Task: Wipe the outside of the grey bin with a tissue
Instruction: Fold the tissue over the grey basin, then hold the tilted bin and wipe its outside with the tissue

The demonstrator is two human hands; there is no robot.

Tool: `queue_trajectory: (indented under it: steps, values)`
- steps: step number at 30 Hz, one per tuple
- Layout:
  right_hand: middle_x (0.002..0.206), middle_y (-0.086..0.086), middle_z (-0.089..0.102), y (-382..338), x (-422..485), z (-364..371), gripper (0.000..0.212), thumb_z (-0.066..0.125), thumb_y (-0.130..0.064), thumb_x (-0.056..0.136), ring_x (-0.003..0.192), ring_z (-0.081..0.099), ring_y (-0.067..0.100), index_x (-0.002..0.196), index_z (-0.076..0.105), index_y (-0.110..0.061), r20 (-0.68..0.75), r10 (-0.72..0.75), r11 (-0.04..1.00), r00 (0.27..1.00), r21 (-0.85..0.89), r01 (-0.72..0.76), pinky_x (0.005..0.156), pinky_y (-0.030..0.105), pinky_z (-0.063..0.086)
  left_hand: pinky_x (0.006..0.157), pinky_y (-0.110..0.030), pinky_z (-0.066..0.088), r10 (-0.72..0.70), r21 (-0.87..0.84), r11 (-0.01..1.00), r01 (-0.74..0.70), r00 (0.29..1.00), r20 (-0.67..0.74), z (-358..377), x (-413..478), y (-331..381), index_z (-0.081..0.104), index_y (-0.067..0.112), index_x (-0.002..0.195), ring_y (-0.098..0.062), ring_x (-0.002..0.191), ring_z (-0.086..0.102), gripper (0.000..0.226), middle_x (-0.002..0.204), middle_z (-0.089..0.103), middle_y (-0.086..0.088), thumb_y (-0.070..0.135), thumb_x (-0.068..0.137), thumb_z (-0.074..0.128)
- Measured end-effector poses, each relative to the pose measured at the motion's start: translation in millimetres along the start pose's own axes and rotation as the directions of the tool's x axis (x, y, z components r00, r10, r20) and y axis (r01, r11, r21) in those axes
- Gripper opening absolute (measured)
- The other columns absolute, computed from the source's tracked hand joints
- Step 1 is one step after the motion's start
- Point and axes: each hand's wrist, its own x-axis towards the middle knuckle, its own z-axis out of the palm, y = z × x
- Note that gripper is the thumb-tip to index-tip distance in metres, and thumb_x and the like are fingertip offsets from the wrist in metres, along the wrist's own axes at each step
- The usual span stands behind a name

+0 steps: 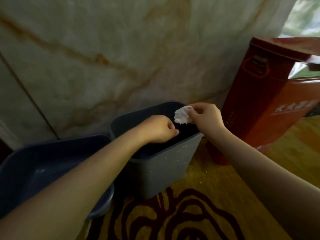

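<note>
While the grey plastic rectangular bin (162, 163) sits on the yellow patterned carpet (207, 213) right by the marbled wall (103, 58), both bare forearms reach out over its open top. The right hand (206, 118) is bent at the wrist, fingers pinched around a crumpled white tissue (182, 115) above the bin's far rim. The left hand (157, 129) is curled into a loose fist with nothing in it. Dark blue plastic tub (43, 170) left, tall red carton (265, 94) right.
</note>
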Motion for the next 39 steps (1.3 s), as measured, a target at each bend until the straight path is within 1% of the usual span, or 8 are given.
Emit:
queue_trajectory:
  steps: [5, 9, 16, 20, 23, 25, 31, 39]
  values:
    - [0.081, -0.007, 0.067, 28.1, -10.4, -21.5, 0.022, 0.052, -0.011, 0.09, 0.065, 0.056, -0.005, 0.102, 0.07, -0.017, -0.162, -0.111, 0.994, 0.98, 0.004, 0.114, 0.053, -0.002, 0.039, 0.087, -0.033, 0.049, 0.024, 0.06, 0.998, -0.034, 0.987, 0.162, 27.8, 15.4, 18.2, 0.067, 0.015, 0.111, -0.018, 0.098, 0.063, 0.033, 0.111, 0.069, -0.005, 0.034, 0.092, 0.048]
    - [0.079, -0.019, 0.064, 43.9, -19.8, -22.0, 0.021, 0.052, -0.014, 0.092, 0.068, 0.059, -0.011, 0.102, 0.069, -0.021, -0.267, -0.044, 0.988, 0.963, 0.131, 0.081, 0.056, -0.001, 0.042, 0.067, -0.025, 0.044, 0.006, 0.147, 0.988, -0.038, 0.978, 0.21, 39.3, 24.5, 11.6, 0.062, 0.012, 0.108, -0.016, 0.084, 0.06, 0.029, 0.09, 0.063, -0.001, 0.031, 0.094, 0.047]
    - [0.08, -0.023, 0.059, 67.1, -28.1, -9.3, 0.02, 0.051, -0.019, 0.094, 0.078, 0.058, -0.005, 0.106, 0.067, -0.019, -0.436, 0.246, 0.933, 0.866, 0.349, -0.089, 0.059, 0.006, 0.043, 0.069, -0.03, 0.047, -0.018, 0.114, 0.993, 0.015, 0.999, 0.026, 38.0, 35.6, 4.2, 0.065, 0.016, 0.1, -0.017, 0.081, 0.061, 0.024, 0.093, 0.065, -0.004, 0.028, 0.095, 0.044]
    - [0.085, -0.011, 0.064, 63.5, -29.7, 5.5, 0.018, 0.053, -0.018, 0.093, 0.073, 0.055, -0.007, 0.105, 0.067, -0.015, -0.479, 0.306, 0.907, 0.823, 0.411, -0.098, 0.058, -0.004, 0.04, 0.07, -0.03, 0.044, -0.019, -0.012, 1.0, 0.019, 0.998, -0.059, 10.2, 32.8, -0.6, 0.068, 0.009, 0.093, -0.023, 0.085, 0.063, 0.026, 0.094, 0.069, -0.014, 0.024, 0.094, 0.047]
    - [0.089, -0.005, 0.068, 43.0, -22.5, 14.3, 0.018, 0.053, -0.015, 0.092, 0.08, 0.061, 0.004, 0.104, 0.067, -0.013, -0.462, 0.213, 0.927, 0.861, 0.374, -0.029, 0.074, 0.014, 0.05, 0.082, -0.035, 0.048, -0.006, -0.219, 0.975, -0.019, 0.993, -0.116, -5.6, 29.2, -6.9, 0.066, -0.005, 0.101, -0.028, 0.086, 0.064, 0.029, 0.097, 0.069, -0.024, 0.016, 0.095, 0.048]
    - [0.098, 0.004, 0.07, 25.7, -15.5, 20.5, 0.018, 0.055, -0.012, 0.091, 0.095, 0.061, 0.019, 0.105, 0.067, -0.011, -0.472, 0.085, 0.956, 0.877, 0.288, 0.062, 0.083, 0.03, 0.049, 0.078, -0.029, 0.054, -0.026, -0.493, 0.87, -0.014, 0.997, -0.073, -7.7, 27.6, -10.6, 0.065, -0.006, 0.102, -0.018, 0.07, 0.066, 0.025, 0.08, 0.07, -0.013, 0.009, 0.095, 0.046]
    - [0.12, 0.006, 0.065, 2.9, -7.2, 49.0, 0.023, 0.046, -0.018, 0.096, 0.102, 0.051, 0.029, 0.103, 0.066, -0.008, -0.373, -0.319, 0.948, 0.871, -0.142, 0.286, 0.087, 0.028, 0.037, 0.063, -0.021, 0.055, -0.004, -0.809, 0.587, -0.033, 0.999, -0.043, 5.5, 29.1, -19.5, 0.066, 0.004, 0.081, -0.008, 0.054, 0.066, 0.026, 0.06, 0.072, 0.0, 0.004, 0.094, 0.043]
    - [0.124, 0.004, 0.063, 21.1, -5.1, 86.0, 0.024, 0.048, -0.015, 0.096, 0.099, 0.047, 0.029, 0.113, 0.062, -0.004, -0.18, -0.329, 0.938, 0.927, -0.173, 0.299, 0.083, 0.029, 0.037, 0.063, -0.023, 0.055, -0.097, -0.896, 0.443, -0.027, 0.992, -0.078, 44.6, 33.9, -66.0, 0.064, 0.005, 0.084, -0.009, 0.055, 0.067, 0.026, 0.058, 0.073, 0.002, 0.003, 0.095, 0.041]
